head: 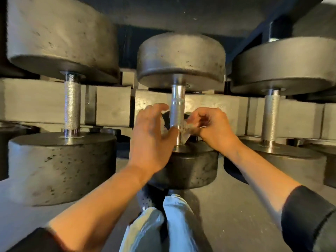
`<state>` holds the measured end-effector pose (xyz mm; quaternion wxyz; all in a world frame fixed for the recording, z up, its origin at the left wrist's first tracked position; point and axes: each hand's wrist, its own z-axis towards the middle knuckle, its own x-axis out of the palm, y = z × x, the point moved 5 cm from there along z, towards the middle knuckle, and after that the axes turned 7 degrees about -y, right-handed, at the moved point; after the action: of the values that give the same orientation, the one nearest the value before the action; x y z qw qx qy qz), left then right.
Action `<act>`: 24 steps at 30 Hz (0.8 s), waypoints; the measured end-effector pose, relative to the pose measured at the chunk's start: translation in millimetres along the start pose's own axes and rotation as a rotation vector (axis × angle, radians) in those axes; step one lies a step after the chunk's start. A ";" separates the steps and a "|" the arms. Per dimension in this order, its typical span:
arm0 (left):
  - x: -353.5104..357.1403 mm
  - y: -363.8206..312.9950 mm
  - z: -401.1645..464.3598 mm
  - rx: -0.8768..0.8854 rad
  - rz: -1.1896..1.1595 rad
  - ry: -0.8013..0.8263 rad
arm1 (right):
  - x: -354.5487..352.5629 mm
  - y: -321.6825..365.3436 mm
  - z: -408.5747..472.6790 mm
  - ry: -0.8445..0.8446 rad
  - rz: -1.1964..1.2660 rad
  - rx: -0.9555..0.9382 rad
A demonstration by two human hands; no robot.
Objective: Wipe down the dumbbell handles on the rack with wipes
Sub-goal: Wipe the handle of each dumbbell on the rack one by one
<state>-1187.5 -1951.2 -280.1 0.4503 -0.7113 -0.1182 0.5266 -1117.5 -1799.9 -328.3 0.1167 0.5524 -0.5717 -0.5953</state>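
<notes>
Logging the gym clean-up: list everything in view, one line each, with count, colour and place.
Dumbbells: three, dark grey heads, side by side on the rack; left dumbbell, middle dumbbell, right dumbbell.
Handles: three, silver metal; middle handle is between the hands.
Wipe: one, pale and crumpled, against the middle handle's lower part.
Rack bar: grey, behind the handles.
Floor: grey, below.
Trouser legs: light, bottom centre.
Left hand: fingers loosely spread beside the handle.
Right hand: pinches the wipe.
</notes>
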 end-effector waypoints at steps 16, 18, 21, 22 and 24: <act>-17.7 -6.8 -3.6 -0.088 0.031 -0.099 | -2.4 71.0 3.2 -0.107 0.130 -0.225; -41.7 -3.5 -0.6 -0.028 0.080 -0.145 | 11.6 89.6 9.0 -0.101 0.117 -0.276; -90.9 16.6 3.5 0.057 0.215 -0.210 | 49.4 115.6 17.8 -0.024 0.119 -0.262; -105.9 24.4 3.8 0.058 0.251 -0.225 | 62.6 123.7 17.9 0.000 0.126 -0.262; -136.0 40.0 2.6 0.046 0.307 -0.248 | 89.6 139.2 14.3 0.018 0.159 -0.269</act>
<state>-1258.7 -2059.9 -223.4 0.3630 -0.6402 -0.0510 0.6751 -1229.8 -1905.4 -266.3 0.2413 0.4902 -0.5277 -0.6503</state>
